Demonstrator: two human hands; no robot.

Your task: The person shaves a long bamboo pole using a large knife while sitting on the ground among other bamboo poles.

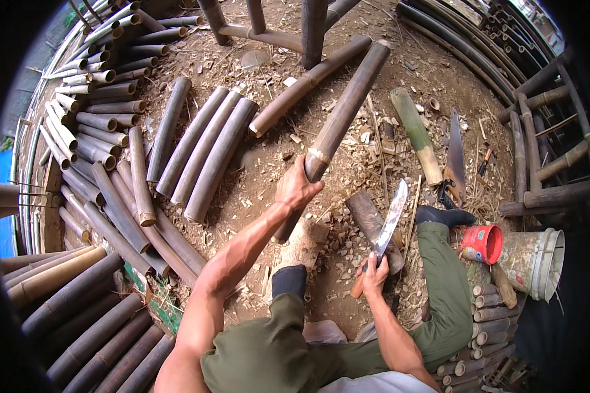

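Note:
My left hand (296, 188) is closed around a dark brown bamboo pole (349, 108), near a pale ring at one of its joints. The pole slants from close to my left foot up toward the far side. In my right hand (373, 276) is a machete (394, 208), gripped at its wooden handle, with the broad blade pointing away from me and apart from the pole. Behind the blade a short dark log (367, 216) lies on the ground. A pale chopped wooden block (305, 242) lies by my left foot, under the pole's near end.
Cut bamboo pieces (206, 147) lie at the left, with stacked bamboo (105, 141) beyond. A handsaw (456, 154) and a green bamboo piece (414, 128) lie right of the machete. A red bucket (484, 243) and a white bucket (537, 262) stand near my right foot. Chips litter the dirt.

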